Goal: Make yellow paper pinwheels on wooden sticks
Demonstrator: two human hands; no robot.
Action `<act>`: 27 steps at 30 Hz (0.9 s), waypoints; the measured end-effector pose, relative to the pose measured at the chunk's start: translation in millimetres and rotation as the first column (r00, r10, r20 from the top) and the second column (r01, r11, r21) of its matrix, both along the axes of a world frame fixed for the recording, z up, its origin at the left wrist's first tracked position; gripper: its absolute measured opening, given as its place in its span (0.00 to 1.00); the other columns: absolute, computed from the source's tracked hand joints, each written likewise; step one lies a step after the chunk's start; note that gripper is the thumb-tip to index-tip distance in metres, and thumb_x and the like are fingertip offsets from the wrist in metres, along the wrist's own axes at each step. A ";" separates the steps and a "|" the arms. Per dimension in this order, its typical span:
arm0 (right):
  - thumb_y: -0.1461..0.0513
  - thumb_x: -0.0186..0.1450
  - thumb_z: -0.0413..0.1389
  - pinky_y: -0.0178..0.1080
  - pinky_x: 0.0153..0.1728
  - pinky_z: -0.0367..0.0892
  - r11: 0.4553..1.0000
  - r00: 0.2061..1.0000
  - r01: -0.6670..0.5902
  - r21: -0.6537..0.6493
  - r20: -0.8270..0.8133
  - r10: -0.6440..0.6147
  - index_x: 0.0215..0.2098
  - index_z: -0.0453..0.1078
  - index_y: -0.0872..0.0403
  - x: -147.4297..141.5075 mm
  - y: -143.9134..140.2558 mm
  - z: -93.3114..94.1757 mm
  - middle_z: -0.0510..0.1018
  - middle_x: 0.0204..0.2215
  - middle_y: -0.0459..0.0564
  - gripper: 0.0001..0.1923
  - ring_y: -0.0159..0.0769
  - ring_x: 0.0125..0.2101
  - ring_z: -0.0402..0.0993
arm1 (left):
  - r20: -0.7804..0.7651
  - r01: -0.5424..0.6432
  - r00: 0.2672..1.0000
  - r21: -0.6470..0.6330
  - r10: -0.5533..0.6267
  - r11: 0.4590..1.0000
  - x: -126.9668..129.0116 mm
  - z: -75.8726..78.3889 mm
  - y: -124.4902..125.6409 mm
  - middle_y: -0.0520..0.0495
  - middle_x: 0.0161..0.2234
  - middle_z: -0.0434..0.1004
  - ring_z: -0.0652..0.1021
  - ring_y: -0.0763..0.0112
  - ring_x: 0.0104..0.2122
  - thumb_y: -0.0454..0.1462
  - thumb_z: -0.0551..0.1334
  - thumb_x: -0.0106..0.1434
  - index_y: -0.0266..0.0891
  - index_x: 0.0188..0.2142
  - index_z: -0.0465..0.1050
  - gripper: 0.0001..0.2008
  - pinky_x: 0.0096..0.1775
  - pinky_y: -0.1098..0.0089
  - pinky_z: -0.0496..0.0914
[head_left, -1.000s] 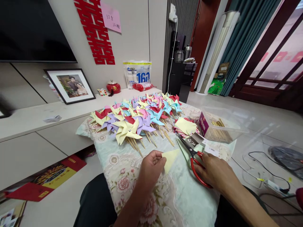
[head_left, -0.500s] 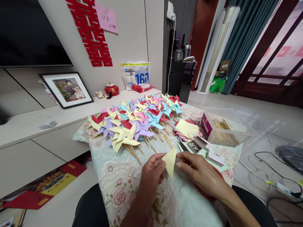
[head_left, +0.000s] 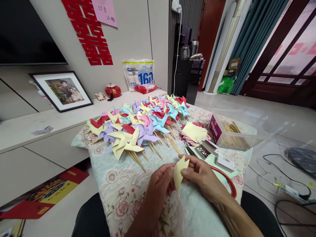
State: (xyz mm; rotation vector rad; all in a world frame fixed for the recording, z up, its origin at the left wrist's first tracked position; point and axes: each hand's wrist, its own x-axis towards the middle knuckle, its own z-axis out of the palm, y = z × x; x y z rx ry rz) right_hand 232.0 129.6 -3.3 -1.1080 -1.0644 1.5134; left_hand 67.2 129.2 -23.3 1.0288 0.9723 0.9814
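head view shows two bare hands close together over the desk (head_left: 138, 184), which has a flowery cloth on it. the left hand (head_left: 158, 187) and the right hand (head_left: 202, 176) both pinch one small yellow paper piece (head_left: 179, 171) between thumb and fingers, so each grip is closed tight on the paper. the paper is held up just above the cloth, between the two hands, and its top edge looks bent into points. just behind the hands lies a big heap of pinwheels (head_left: 138, 126) in yellow, red, blue, purple and pink, with their wooden sticks pointing toward the person. to the right of the heap sits a stack of cut paper squares (head_left: 195, 133), and near it a little open box of pins (head_left: 203, 151). a clear box of sticks (head_left: 234, 133) stands farther right. the red scissors (head_left: 228, 182) lie on the cloth, partly hidden under the right wrist. to do this step well, i think the fingers should hold the paper near its corners, fold slow and neat, and keep the points even so it does not tear or crease in the wrong spot.
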 end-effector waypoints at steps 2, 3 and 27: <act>0.50 0.52 0.71 0.37 0.30 0.63 1.000 1.000 0.015 -0.008 0.009 -0.015 0.53 0.71 0.53 0.0 -0.9 -1.5 0.74 0.27 0.43 0.34 0.34 0.27 0.68 | 0.033 0.056 0.998 -0.003 -0.056 0.998 1.4 -2.2 -0.5 0.51 0.24 0.73 0.65 0.76 0.20 0.55 0.65 0.59 0.35 0.47 0.77 0.28 0.23 0.73 0.57; 0.51 0.52 0.72 0.37 0.31 0.63 1.000 1.000 0.019 -0.014 0.007 -0.019 0.54 0.70 0.53 -0.1 -1.3 -1.8 0.74 0.27 0.43 0.35 0.34 0.27 0.69 | 0.064 0.069 0.996 -0.014 -0.068 0.998 2.5 -3.6 -0.5 0.50 0.26 0.76 0.67 0.75 0.21 0.54 0.69 0.55 0.35 0.48 0.77 0.29 0.23 0.73 0.58; 0.57 0.54 0.72 0.35 0.31 0.64 0.999 0.997 0.026 0.024 -0.074 -0.024 0.54 0.71 0.54 8.7 2.3 -12.1 0.73 0.27 0.41 0.31 0.30 0.26 0.69 | 0.051 0.038 0.998 -0.023 -0.037 0.999 4.3 0.4 -1.8 0.45 0.32 0.79 0.73 0.72 0.22 0.41 0.64 0.56 0.31 0.54 0.71 0.27 0.22 0.72 0.68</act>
